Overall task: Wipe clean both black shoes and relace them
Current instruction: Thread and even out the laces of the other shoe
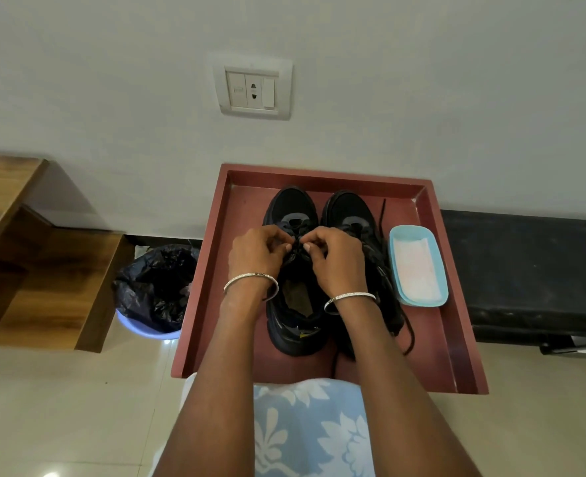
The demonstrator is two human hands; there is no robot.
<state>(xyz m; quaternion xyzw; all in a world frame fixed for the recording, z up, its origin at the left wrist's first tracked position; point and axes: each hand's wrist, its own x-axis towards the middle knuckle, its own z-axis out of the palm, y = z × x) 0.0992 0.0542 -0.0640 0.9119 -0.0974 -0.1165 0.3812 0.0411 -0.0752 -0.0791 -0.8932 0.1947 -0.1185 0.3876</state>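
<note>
Where the pale wall (pixel 422 80) meets the tiled floor (pixel 78 407), a red-brown tray (pixel 463 339) with a raised rim stands with its far edge against the wall, flanked on one side by wooden steps (pixel 43 270) and on the other by a black ledge (pixel 525 270) that touches its rim. Two black shoes stand side by side on the tray, toes toward the wall: the left-hand shoe (pixel 293 204), its mouth open toward the viewer, and the right-hand shoe (pixel 348 208), partly covered by the right forearm. A lilac bin lined with a black bag (pixel 154 287) sits on the floor just beside the tray's left rim. A light-blue dish (pixel 398 232) holding a white cloth (pixel 415 266) lies inside the tray, between the right-hand shoe and the right rim. Left hand (pixel 257 251) and right hand (pixel 336 256) meet over the tongue of the left-hand shoe, fingers curled and fingertips almost touching, each pinching the lace (pixel 296 251) between thumb and forefinger. Bare tray floor shows left of the shoes, beyond the toes and along the near edge. A loose lace end (pixel 383 215) lies on the tray between the right-hand shoe and the dish. Each wrist carries a silver bangle (pixel 250 280).
</note>
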